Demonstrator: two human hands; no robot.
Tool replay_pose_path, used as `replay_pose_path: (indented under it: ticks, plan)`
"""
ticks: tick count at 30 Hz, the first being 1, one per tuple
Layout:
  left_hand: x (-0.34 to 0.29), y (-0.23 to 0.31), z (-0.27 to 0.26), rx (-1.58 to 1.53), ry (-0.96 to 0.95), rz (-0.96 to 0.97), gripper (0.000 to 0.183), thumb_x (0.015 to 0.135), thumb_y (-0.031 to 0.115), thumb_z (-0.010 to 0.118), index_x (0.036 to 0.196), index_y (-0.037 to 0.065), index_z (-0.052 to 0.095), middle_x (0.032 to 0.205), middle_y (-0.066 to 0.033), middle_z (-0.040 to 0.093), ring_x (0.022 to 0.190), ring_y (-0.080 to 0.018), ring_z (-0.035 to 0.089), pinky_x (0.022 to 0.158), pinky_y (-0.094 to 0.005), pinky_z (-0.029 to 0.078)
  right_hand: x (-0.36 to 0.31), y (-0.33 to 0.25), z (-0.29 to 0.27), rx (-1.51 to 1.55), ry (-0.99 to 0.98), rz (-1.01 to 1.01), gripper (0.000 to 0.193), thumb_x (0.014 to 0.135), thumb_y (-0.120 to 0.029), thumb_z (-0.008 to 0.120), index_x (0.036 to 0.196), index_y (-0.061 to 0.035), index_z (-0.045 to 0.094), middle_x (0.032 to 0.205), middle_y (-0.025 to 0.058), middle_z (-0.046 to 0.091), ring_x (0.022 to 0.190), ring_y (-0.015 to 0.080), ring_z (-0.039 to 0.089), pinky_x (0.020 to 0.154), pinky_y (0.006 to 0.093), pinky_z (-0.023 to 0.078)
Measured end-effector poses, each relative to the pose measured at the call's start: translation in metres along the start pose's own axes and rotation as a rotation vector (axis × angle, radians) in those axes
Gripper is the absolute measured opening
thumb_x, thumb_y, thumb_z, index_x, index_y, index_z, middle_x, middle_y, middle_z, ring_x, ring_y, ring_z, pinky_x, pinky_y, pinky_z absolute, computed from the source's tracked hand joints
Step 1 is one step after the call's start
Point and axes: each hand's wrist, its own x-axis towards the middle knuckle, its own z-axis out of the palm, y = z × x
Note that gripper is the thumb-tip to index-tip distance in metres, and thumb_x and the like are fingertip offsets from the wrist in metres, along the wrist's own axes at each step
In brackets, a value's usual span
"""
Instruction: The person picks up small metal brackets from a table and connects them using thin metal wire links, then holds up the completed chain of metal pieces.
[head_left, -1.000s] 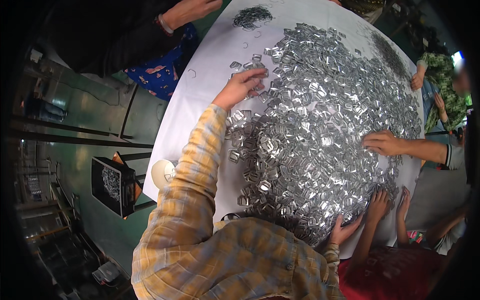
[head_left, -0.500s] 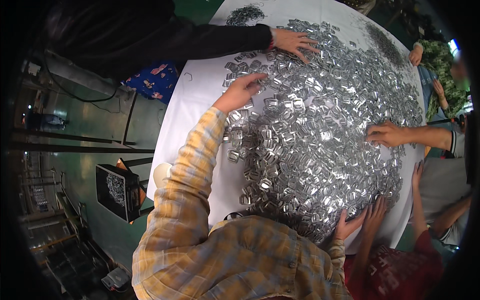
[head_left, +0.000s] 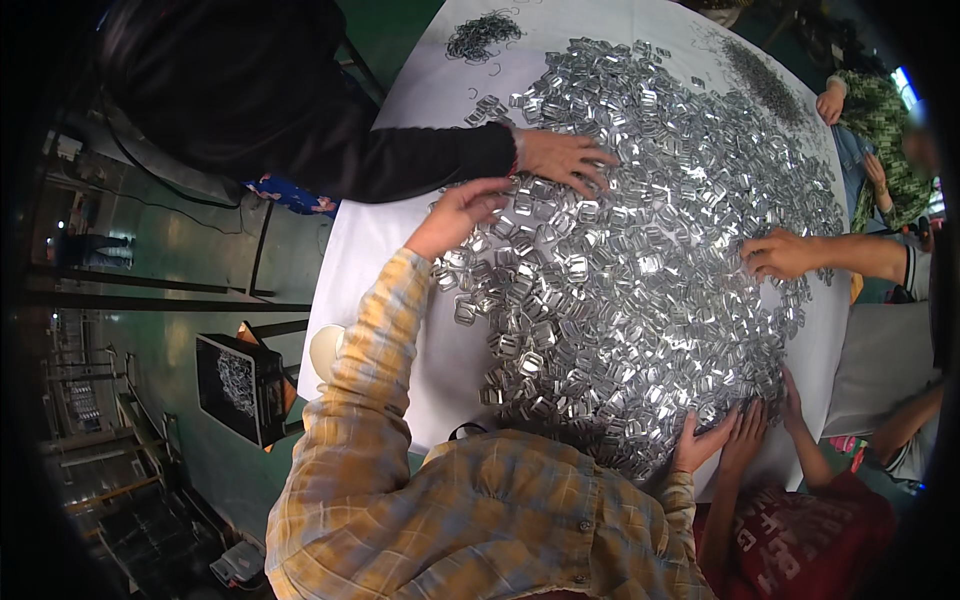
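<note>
A green floor (head_left: 205, 275) surrounds a table (head_left: 345, 250) covered in white, and a broad pile of silver metal buckles (head_left: 640, 250) lies across its middle. At the pile's left edge, the person's left hand (head_left: 458, 215) is open with loosely bent fingers, just above some buckles; whether it touches any, I cannot tell. At the pile's near right edge, the right hand (head_left: 702, 442) is open against the buckles, thumb apart, beside a hand (head_left: 745, 435) of a co-worker in red. A black-sleeved co-worker's hand (head_left: 560, 155) spreads over the pile's upper left; another co-worker's hand (head_left: 780, 253) bends at its right side. Beyond the pile's upper left lies a heap of dark hooks (head_left: 485, 38). Well left of the pile stand a pale cup (head_left: 325, 352) and, off the table, a black bin (head_left: 268, 390).
</note>
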Motion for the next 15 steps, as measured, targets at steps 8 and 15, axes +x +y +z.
replay_pose_path:
  ticks: [8,15]
  plan:
    - [-0.070,-0.018,0.100,-0.128,-0.531,-0.191,0.031,0.089,0.000,0.042,0.117,0.002,0.056,0.100,-0.0063,0.063,0.085,-0.0131,0.062,0.075,-0.0274,0.052,-0.001,0.001,0.000,-0.005,0.010,-0.027,0.079,0.079,-0.034,0.064,0.136,0.0057,0.027,0.138,0.0225,0.033,0.128,0.0364,0.031,0.105,0.0439,0.023]
    - [-0.064,-0.028,0.065,-0.094,-0.203,-0.135,0.038,0.087,-0.001,0.045,0.124,0.005,0.051,0.102,-0.0077,0.063,0.090,-0.0128,0.060,0.075,-0.0274,0.052,0.000,-0.011,-0.006,0.004,-0.015,0.003,0.077,0.078,-0.032,0.065,0.136,0.0036,0.029,0.137,0.0227,0.035,0.128,0.0367,0.031,0.105,0.0442,0.023]
